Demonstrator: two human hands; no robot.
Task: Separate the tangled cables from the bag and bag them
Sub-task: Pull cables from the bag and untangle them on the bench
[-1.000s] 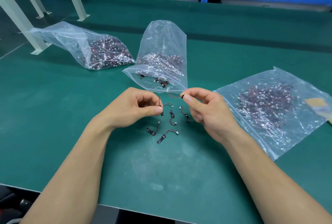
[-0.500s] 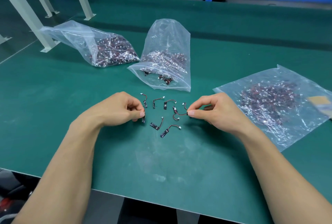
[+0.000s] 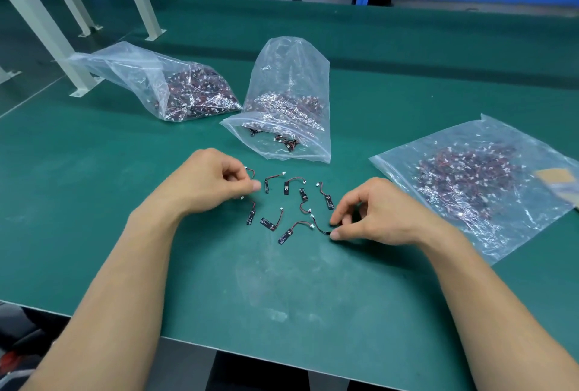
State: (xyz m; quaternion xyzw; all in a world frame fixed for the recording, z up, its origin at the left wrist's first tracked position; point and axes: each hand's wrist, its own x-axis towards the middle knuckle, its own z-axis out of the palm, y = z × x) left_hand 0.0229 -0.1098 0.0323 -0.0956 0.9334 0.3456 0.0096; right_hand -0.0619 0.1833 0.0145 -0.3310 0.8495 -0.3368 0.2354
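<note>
At a green workbench (image 3: 94, 202), the left hand (image 3: 213, 185), fingers curled, pinches a short cable (image 3: 249, 172). The separated cables (image 3: 283, 199) lie scattered between the hands (pointing every which way). The right hand (image 3: 376, 215) pinches the end of a second cable (image 3: 318, 227), which trails leftward from its fingertips. The open bag (image 3: 291, 99) lies just beyond, its mouth nearer the left hand.

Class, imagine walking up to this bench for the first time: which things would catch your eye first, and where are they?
Two bare hands work a scatter of loose cables on the green table: the right hand pinches one cable by its end, and the left hand curls at the scatter's left side. Behind lie three clear bags of the same parts: left bag, middle bag and a flat right bag.
</note>
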